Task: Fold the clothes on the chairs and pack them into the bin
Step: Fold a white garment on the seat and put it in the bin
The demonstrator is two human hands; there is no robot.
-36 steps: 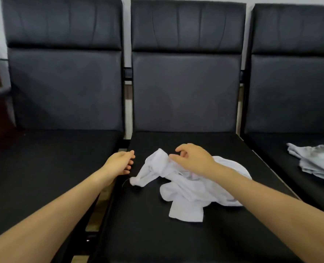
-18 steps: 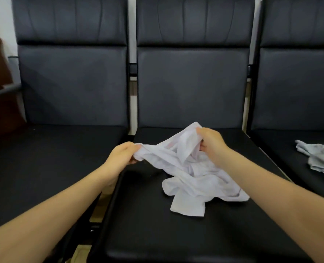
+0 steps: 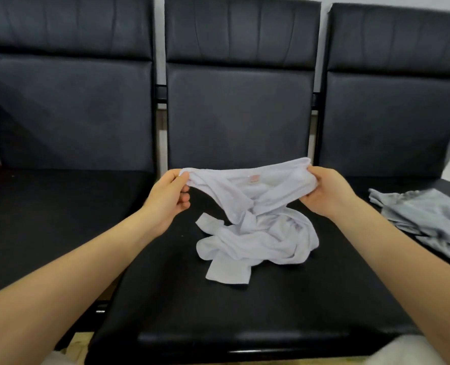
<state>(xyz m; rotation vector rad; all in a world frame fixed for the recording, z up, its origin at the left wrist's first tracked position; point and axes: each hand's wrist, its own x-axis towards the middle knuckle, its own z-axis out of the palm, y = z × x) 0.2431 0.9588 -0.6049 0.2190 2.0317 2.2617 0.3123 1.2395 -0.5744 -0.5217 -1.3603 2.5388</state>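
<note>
White garment (image 3: 255,222) stretched between two hands at frame centre, above the middle chair (image 3: 239,122) seat.
Left hand (image 3: 167,200) pinching one upper edge; right hand (image 3: 324,191) gripping the other; lower cloth bunched on the seat; grey garment (image 3: 424,219) lying at right edge.

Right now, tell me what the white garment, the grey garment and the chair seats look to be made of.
White garment: thin, soft matte fabric, likely cotton; it sags and bunches between the hands.
Grey garment: soft matte fabric, maybe a knit; it lies in limp folds.
Chair seats: black leather or imitation; smooth, faintly shiny, with creased backrests. Which one, I cannot tell.
</note>
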